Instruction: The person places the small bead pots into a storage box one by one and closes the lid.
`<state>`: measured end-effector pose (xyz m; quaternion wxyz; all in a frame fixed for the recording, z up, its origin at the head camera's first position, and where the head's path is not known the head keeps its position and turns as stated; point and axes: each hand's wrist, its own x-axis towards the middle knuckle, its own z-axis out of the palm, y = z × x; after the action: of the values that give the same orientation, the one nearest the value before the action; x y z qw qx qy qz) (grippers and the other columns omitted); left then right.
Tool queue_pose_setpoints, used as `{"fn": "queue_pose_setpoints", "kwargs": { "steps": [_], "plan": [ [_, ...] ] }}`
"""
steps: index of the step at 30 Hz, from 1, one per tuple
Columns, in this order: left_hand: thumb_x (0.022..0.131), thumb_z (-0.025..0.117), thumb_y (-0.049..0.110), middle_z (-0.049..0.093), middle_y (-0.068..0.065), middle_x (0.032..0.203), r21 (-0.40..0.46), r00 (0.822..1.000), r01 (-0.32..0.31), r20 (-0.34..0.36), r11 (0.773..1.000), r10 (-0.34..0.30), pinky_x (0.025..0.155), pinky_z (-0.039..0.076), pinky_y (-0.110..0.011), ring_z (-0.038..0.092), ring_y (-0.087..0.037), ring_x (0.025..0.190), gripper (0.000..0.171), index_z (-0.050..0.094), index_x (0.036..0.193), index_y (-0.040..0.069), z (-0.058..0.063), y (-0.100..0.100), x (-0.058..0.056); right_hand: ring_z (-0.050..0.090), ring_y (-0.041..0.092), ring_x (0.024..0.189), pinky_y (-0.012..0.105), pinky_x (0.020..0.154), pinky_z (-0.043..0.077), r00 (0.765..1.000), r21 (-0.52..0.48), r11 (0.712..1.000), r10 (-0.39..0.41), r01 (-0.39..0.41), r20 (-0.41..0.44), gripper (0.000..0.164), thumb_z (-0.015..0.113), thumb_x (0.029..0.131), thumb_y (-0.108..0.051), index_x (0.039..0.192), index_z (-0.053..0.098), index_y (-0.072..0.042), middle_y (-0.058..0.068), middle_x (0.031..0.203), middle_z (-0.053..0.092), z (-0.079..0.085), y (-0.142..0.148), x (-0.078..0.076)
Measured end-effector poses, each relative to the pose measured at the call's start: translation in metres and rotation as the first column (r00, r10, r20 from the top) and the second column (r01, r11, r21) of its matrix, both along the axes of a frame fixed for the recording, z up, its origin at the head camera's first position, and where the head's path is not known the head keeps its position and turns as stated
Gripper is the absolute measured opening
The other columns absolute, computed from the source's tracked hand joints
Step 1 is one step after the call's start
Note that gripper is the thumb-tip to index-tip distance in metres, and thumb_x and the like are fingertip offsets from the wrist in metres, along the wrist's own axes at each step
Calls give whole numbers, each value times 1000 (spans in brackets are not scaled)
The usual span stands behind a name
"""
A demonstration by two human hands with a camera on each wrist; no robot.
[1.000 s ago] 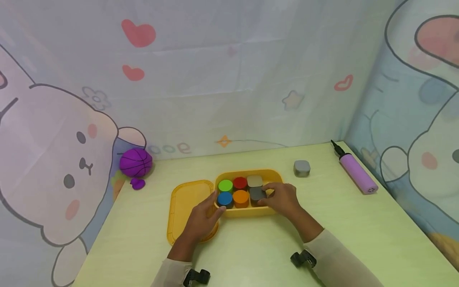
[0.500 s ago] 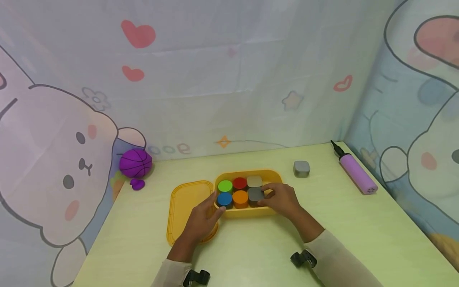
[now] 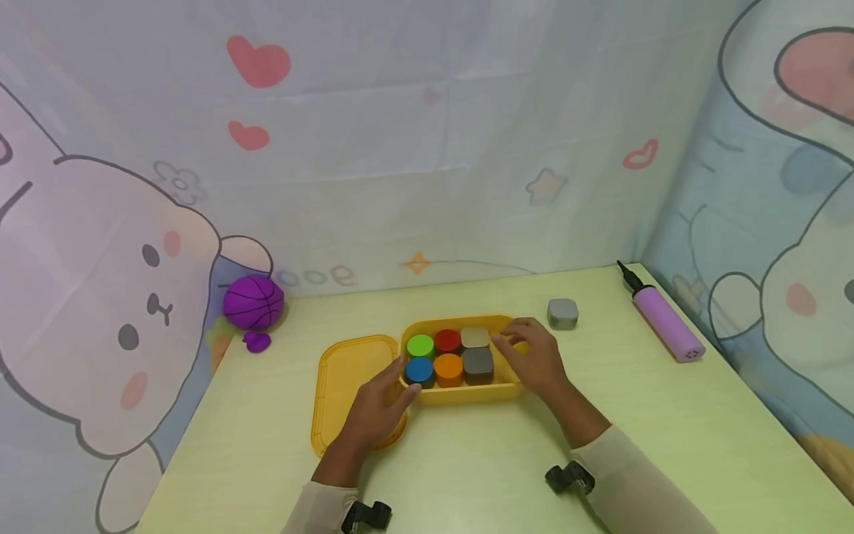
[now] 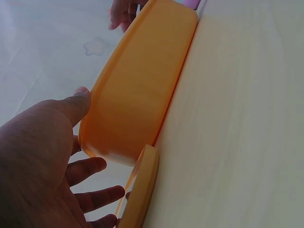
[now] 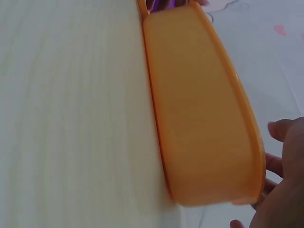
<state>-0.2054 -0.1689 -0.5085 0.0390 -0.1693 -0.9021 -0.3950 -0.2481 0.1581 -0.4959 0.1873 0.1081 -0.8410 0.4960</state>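
Observation:
A yellow tub (image 3: 460, 397) sits on the table. Inside it are a green disc-topped piece (image 3: 420, 345), a red one (image 3: 447, 341), a blue one (image 3: 419, 371), an orange one (image 3: 449, 368) and two grey rounded square blocks (image 3: 477, 361). My left hand (image 3: 371, 411) rests at the tub's left end, thumb at the front rim, the other fingers spread; in the left wrist view the thumb tip meets the rim of the tub (image 4: 137, 76). My right hand (image 3: 537, 361) hovers over the tub's right end with loosely bent fingers and nothing between them.
A yellow lid (image 3: 343, 386) lies left of the tub, partly under my left hand. Another grey block (image 3: 563, 314) stands behind and to the right. A purple ball (image 3: 253, 303), a small purple duck-shaped toy (image 3: 256, 341) and a lilac hand pump (image 3: 667, 324) lie farther out.
My right hand has let go of the front grey block, which stays in the tub beside the orange piece, and has moved up and right. The left hand keeps its place.

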Motion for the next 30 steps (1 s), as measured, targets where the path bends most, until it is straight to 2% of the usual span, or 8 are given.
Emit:
{"fn": "queue_pose_setpoints", "kwargs": {
  "steps": [3, 6, 8, 12, 18, 21, 26, 30],
  "plan": [
    [110, 66, 45, 41, -6, 175, 10, 1000, 1, 4, 1000, -1, 133, 35, -55, 40, -32, 163, 73, 41, 169, 10, 1, 0, 0, 69, 38, 116, 62, 106, 56, 999, -66, 997, -36, 33, -41, 25, 77, 105, -23, 113, 80, 0, 21, 134, 68, -2, 9, -5],
    [109, 66, 45, 41, -6, 175, 17, 1000, 5, 6, 1000, -5, 133, 35, -56, 40, -32, 163, 73, 40, 169, 10, 1, 1, 1, 64, 40, 125, 64, 117, 47, 995, -102, 991, -86, 81, -47, 25, 73, 107, -22, 113, 79, 2, 22, 137, 65, -7, 20, -11],
    [110, 66, 44, 41, -7, 175, 13, 1000, 4, 2, 1000, -4, 133, 35, -56, 40, -32, 163, 73, 41, 169, 9, 1, 1, 0, 61, 40, 129, 63, 119, 43, 992, -118, 986, -123, 118, -31, 27, 70, 109, -22, 116, 77, 3, 22, 139, 62, -10, 27, -14],
    [109, 66, 44, 41, -7, 175, 5, 1000, 2, 3, 1000, -2, 132, 35, -56, 41, -33, 163, 73, 41, 169, 9, 2, 1, 0, 55, 41, 135, 63, 114, 41, 980, -152, 968, -196, 198, 29, 30, 68, 109, -22, 123, 75, 4, 21, 145, 57, -15, 38, -19],
    [110, 65, 43, 42, -9, 175, 1, 1000, 9, -12, 1000, -9, 132, 36, -56, 41, -34, 162, 72, 40, 168, 7, 3, 1, -1, 38, 46, 152, 68, 129, 30, 948, -223, 921, -310, 319, 75, 34, 73, 103, -16, 129, 70, 6, 26, 152, 47, -18, 50, -23],
    [111, 65, 43, 42, -10, 174, 1, 1000, 12, -22, 1000, -12, 131, 36, -57, 42, -36, 162, 73, 40, 168, 6, 3, 1, 0, 34, 46, 155, 68, 130, 28, 928, -227, 900, -355, 371, 111, 39, 75, 100, -15, 133, 67, 4, 25, 154, 44, -21, 55, -24],
    [111, 64, 44, 41, -10, 175, 0, 1000, 7, -13, 1000, -7, 132, 36, -58, 41, -36, 162, 73, 40, 169, 7, 2, 1, -1, 33, 46, 156, 64, 133, 28, 921, -234, 891, -366, 389, 136, 45, 77, 98, -11, 139, 63, 3, 27, 155, 41, -28, 62, -27],
    [111, 65, 43, 42, -9, 174, -4, 1000, 3, -13, 1000, -3, 131, 36, -57, 42, -35, 162, 72, 41, 168, 8, 1, 1, 0, 28, 47, 159, 62, 135, 26, 927, -222, 904, -331, 365, 174, 55, 79, 99, -13, 148, 58, 3, 29, 162, 34, -32, 67, -29]
  ]
}}
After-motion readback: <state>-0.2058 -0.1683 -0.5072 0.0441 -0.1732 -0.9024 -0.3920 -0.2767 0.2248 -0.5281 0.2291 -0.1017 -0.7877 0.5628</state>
